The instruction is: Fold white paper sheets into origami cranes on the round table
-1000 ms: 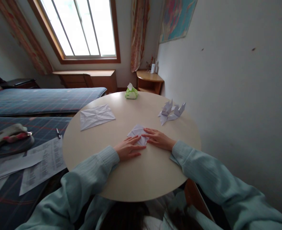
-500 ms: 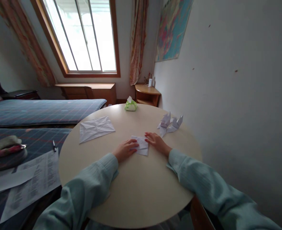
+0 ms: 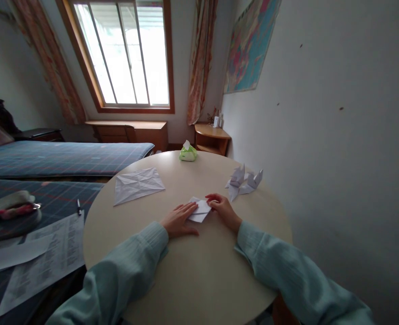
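Observation:
A small folded sheet of white paper (image 3: 199, 215) lies on the round table (image 3: 199, 275) between my hands. My left hand (image 3: 182, 218) rests flat over its left side, fingers stretched out and thumb apart on the tabletop. At the paper's right corner, my right hand (image 3: 224, 209) has its thumb and index finger closed on the edge. Further right stand white folded-paper figures (image 3: 243, 181) with pointed tips. A creased, unfolded white sheet (image 3: 139, 184) lies at the table's left.
A green tissue pack (image 3: 187, 152) sits at the table's far edge. Left of the table are beds with blue plaid covers (image 3: 67, 155), printed sheets (image 3: 55, 253) and a pen (image 3: 79, 207). A white wall (image 3: 341, 180) borders the right side.
The folded paper has turned so a corner points right. My left hand has flattened with its thumb spread, and my right fingers have closed on the paper's edge. The view has shifted slightly.

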Demonstrator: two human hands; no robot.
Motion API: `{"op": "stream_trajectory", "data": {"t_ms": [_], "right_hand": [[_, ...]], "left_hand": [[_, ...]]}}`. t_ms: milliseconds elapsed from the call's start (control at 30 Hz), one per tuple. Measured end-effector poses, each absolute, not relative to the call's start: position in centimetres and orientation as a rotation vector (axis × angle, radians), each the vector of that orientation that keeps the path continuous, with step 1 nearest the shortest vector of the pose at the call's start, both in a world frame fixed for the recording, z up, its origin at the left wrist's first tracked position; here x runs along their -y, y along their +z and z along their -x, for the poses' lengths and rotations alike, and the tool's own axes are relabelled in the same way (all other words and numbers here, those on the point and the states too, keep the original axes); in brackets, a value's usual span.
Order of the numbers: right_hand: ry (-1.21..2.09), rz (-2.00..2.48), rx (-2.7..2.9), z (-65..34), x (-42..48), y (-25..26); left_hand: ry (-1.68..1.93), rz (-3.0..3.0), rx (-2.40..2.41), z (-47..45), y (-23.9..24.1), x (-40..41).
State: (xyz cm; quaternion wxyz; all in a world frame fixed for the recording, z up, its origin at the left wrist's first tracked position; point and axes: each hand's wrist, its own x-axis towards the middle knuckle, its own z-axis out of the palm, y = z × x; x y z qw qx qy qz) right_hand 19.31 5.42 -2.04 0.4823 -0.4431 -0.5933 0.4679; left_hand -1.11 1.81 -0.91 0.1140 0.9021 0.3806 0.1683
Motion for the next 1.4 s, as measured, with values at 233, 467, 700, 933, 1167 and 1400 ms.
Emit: {"op": "stream_trajectory", "data": {"t_ms": [233, 467, 700, 933, 1167, 1400], "right_hand": [[1.365, 0.912, 1.356, -19.9, -5.2, -0.5], [1.253, 0.974, 1.569, -19.6, -6.0, -1.7], [0.586, 1.187, 2.111, -19.6, -6.2, -2.5], [0.411, 0.915, 2.304, -19.9, -5.6, -1.9], [0.668, 0.792, 2.524, -21.0, -4.6, -0.5], [0.705, 0.804, 2.510, -20.7, -4.5, -0.1]], "left_hand": [[0.991, -1.790, -1.324, 0.2, -1.0, -2.3], [0.596, -1.619, -0.950, -0.9, -0.4, -0.8], [1.032, -2.280, -1.282, 0.4, -0.3, -1.4], [0.297, -2.611, -1.015, 1.3, -0.8, -2.0], [0.465, -2.562, -1.010, 2.1, -0.9, -2.8], [0.460, -2.497, -0.975, 2.0, -1.0, -3.1]]}}
